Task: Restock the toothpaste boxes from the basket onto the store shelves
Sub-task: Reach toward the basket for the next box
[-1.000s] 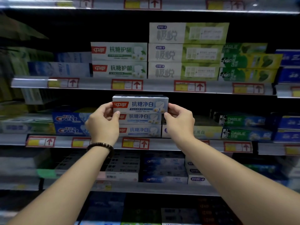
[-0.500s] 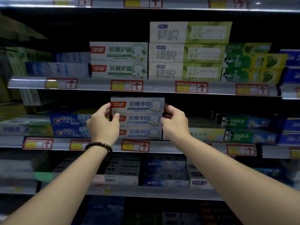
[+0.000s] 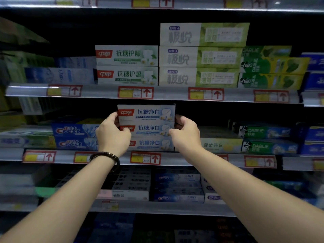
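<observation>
Crest boxes (image 3: 70, 131): two high, at the left of the middle shelf (image 3: 175, 159), just beside my working spot.

Left hand (image 3: 113, 135): fingers curled round the left end of the top box (image 3: 147, 113), thumb lying across the front of the box below it. Bracelet (image 3: 105, 156) on the wrist.

Stack (image 3: 151, 135): three white-and-blue boxes, long faces forward, at the front edge of the middle shelf above a price tag (image 3: 145, 157).

Change, top box: a second ago I held it forward of the stack, and it overhung both ends of the boxes below. Now it is pushed back, level, with its ends nearly flush with the two below.

Right hand (image 3: 186, 134): fingers curled round the right end of the same box, thumb at the front corner of the second box.

Yellow box (image 3: 219, 145), Darlie boxes (image 3: 263, 132): to the right on the same shelf.

Meaning for the task: I judge this box placed. What remains is to let go and fetch the next one.

Basket: not in view, so I cannot tell how many boxes are left.
</observation>
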{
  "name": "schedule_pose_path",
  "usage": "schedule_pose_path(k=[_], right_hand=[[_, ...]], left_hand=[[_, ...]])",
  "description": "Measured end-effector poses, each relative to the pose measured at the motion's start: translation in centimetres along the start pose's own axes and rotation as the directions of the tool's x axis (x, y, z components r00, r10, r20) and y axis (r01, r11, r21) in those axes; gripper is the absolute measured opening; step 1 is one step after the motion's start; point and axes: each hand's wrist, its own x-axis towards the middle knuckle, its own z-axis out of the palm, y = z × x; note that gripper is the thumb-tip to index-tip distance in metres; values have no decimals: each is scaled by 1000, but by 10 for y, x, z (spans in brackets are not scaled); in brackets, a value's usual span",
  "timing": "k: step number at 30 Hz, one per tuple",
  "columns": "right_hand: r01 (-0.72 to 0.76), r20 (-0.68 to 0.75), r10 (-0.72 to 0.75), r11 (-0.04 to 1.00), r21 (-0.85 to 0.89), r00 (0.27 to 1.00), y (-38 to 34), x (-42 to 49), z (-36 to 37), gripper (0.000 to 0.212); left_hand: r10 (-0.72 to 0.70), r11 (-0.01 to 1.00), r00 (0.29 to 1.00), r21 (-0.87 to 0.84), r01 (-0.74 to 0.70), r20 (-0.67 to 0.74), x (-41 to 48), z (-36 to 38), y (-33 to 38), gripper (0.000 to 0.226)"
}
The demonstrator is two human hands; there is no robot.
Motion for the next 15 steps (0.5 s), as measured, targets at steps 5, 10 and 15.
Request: schedule_pose_path(k=[5,10,15], right_hand=[[20,3,-20,1000,-3,1000,-1,-5,-1,55],[27,7,-27,1000,7,1000,-1,-8,1,48],[34,0,-34,999,0,999,-3,-9,-1,40]], left_hand=[[-37,999,999,-16,37,-5,0,0,2,53],[-39,999,999,-26,40,10,0,-2,3,47],[-36,999,999,-19,37,28,-1,-2,3,50]])
